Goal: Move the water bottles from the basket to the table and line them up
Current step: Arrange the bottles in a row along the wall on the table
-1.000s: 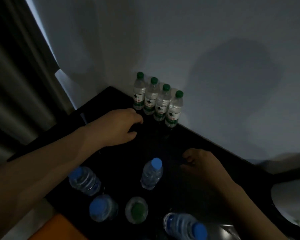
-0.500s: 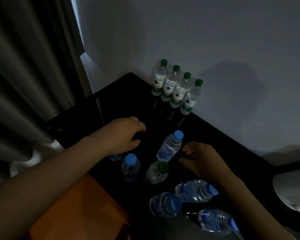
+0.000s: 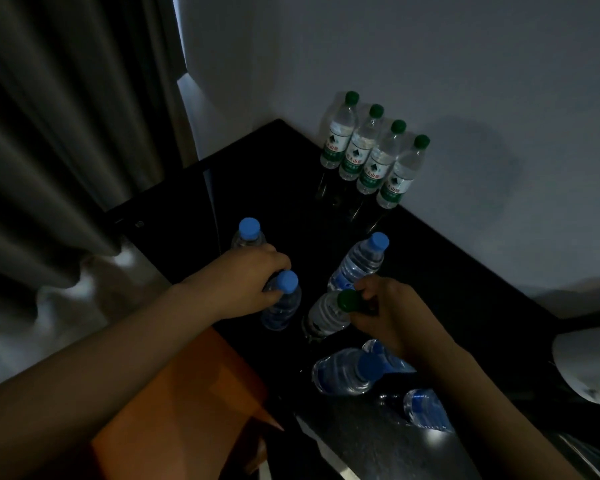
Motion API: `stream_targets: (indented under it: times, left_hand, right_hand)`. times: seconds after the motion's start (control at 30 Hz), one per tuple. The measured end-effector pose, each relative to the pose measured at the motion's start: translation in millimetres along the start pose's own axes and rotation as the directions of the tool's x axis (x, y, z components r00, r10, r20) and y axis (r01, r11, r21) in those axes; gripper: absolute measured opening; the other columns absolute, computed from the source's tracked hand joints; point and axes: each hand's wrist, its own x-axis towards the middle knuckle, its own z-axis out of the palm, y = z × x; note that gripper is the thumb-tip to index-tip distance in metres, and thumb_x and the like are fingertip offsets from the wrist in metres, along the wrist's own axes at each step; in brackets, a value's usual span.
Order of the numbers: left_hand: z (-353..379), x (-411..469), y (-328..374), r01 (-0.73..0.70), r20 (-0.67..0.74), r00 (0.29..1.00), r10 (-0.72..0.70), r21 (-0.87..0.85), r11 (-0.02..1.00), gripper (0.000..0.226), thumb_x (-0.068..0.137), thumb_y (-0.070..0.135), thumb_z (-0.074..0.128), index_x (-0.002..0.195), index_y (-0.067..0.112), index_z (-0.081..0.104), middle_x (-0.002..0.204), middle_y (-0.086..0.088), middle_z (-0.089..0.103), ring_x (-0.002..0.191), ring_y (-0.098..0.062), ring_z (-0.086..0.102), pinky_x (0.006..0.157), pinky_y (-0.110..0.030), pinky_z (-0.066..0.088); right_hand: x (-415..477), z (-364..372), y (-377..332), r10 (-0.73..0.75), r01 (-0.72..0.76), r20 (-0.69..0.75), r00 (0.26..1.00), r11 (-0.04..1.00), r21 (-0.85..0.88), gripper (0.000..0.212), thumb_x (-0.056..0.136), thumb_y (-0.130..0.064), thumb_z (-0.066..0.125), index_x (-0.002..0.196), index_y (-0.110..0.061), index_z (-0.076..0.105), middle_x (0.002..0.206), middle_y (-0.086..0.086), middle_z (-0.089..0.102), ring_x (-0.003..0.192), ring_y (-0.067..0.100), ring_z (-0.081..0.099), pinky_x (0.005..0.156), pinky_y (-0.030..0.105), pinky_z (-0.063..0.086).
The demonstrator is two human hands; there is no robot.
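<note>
**At the bench's near edge, both hands on bottles**

On the dark bench (image 3: 274, 188), the left hand (image 3: 246, 282) wraps round a blue-capped bottle (image 3: 281, 306). The right hand (image 3: 392, 313) pinches the cap of a green-capped bottle (image 3: 328, 315). The finished row (image 3: 371, 154) waits by the wall, well apart. It's crowded here: a swinging elbow could topple the standing neighbours (image 3: 361, 261), and the lying bottles (image 3: 347, 372) could roll off.
</note>
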Motion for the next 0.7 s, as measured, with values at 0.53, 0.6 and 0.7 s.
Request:
stream_targets:
  times: [0.53, 0.6, 0.7]
  left_hand:
    - [14.4, 15.1, 11.7, 0.027, 0.024, 0.999, -0.028, 0.038, 0.999, 0.032, 0.083, 0.028, 0.065, 0.113, 0.018, 0.056, 0.11, -0.002, 0.047, 0.094, -0.017, 0.054, 0.085, -0.037, 0.049]
    - [13.3, 16.6, 12.9, 0.033, 0.034, 0.999, -0.034, 0.032, 0.999, 0.028, 0.083, 0.026, 0.065, 0.109, 0.016, 0.058, 0.108, -0.003, 0.047, 0.093, -0.018, 0.054, 0.085, -0.038, 0.049]
    - [10.5, 18.0, 13.5, 0.034, 0.065, 0.997, -0.035, 0.016, 0.999, 0.026, 0.082, 0.023, 0.065, 0.107, 0.016, 0.059, 0.108, -0.002, 0.047, 0.094, -0.018, 0.054, 0.086, -0.038, 0.049]
  right_hand:
    - [17.8, 19.3, 0.6, -0.009, 0.009, -0.016, 1.0, 1.0, -0.005, 0.016, 0.076, -0.021, 0.069, 0.078, -0.021, 0.053, 0.085, -0.003, 0.052, 0.071, 0.011, 0.05, 0.058, 0.017, 0.034]
    - [17.9, 18.4, 1.6, -0.018, 0.018, -0.02, 1.0, 1.0, -0.005, 0.018, 0.074, -0.02, 0.07, 0.076, -0.022, 0.052, 0.084, -0.002, 0.053, 0.071, 0.01, 0.05, 0.058, 0.017, 0.033]
    - [17.2, 16.8, 2.7, -0.012, 0.012, -0.032, 0.999, 1.0, 0.002, 0.018, 0.073, -0.02, 0.07, 0.075, -0.018, 0.053, 0.082, -0.002, 0.053, 0.07, 0.01, 0.049, 0.057, 0.019, 0.035]
